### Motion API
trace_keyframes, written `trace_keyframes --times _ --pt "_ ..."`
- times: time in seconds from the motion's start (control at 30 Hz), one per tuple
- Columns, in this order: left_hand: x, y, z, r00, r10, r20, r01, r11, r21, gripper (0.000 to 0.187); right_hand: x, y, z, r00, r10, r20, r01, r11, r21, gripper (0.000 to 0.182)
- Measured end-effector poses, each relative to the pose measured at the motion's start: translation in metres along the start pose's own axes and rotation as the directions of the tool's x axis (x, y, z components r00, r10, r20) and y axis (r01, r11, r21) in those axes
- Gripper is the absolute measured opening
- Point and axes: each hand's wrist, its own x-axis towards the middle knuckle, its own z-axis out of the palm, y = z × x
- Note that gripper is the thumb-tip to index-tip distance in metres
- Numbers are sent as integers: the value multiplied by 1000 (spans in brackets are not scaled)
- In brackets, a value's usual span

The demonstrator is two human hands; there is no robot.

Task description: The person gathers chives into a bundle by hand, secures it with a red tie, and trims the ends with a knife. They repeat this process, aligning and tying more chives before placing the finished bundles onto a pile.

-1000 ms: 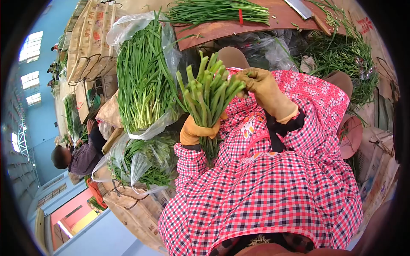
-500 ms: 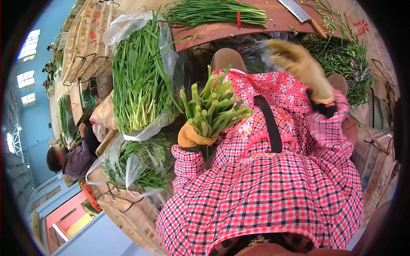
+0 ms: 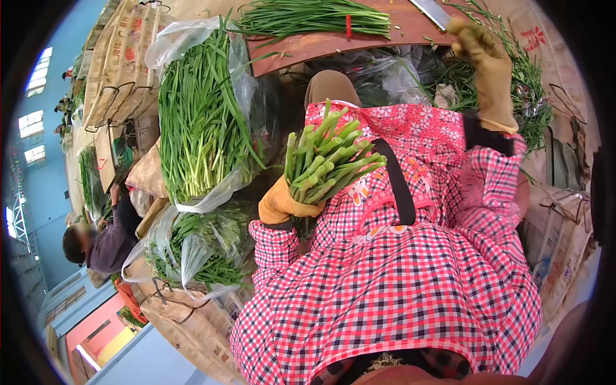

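My left hand (image 3: 285, 200), in an orange-tan glove, is closed round a bunch of thick green stalks (image 3: 327, 157). The cut ends point up and away from me, and the lower part of the bunch is hidden. At the edge of the reddish-brown board (image 3: 292, 56), my right hand (image 3: 486, 70), in a dirty yellowish glove, has its fingers curled over the handle of a knife (image 3: 431, 11). Its blade lies on the board, and the glove covers the handle. Beside the blade rests a bundle of long green leaves (image 3: 314, 18) with a red tie (image 3: 348, 27).
Long green leafy stalks (image 3: 202, 115) fill a clear plastic bag (image 3: 212, 204) at left, with another bag of greens (image 3: 212, 247) below. Loose trimmings (image 3: 536, 106) pile up at right. A person in dark clothing (image 3: 115, 240) sits at far left.
My right hand has moved up and right from above my lap to the knife handle. My left hand still holds the stalks, now tilted slightly more to the right. The view has shifted slightly.
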Motion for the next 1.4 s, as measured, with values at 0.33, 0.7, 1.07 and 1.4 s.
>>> trace_keyframes --times 0.33,0.7,1.07,1.4 --pt "25 31 12 969 -158 192 177 980 -86 61 -90 -47 77 570 425 704 -433 883 -182 34" --pt "37 46 51 991 31 -130 83 618 781 44 -111 -9 67 852 9 523 -174 948 267 19" --pt "37 33 49 960 149 -236 152 429 890 53 -69 -3 -75 980 32 -194 54 904 424 20" --pt "36 18 40 959 279 -37 22 58 998 66 -53 -41 34 650 203 732 115 926 -359 29"
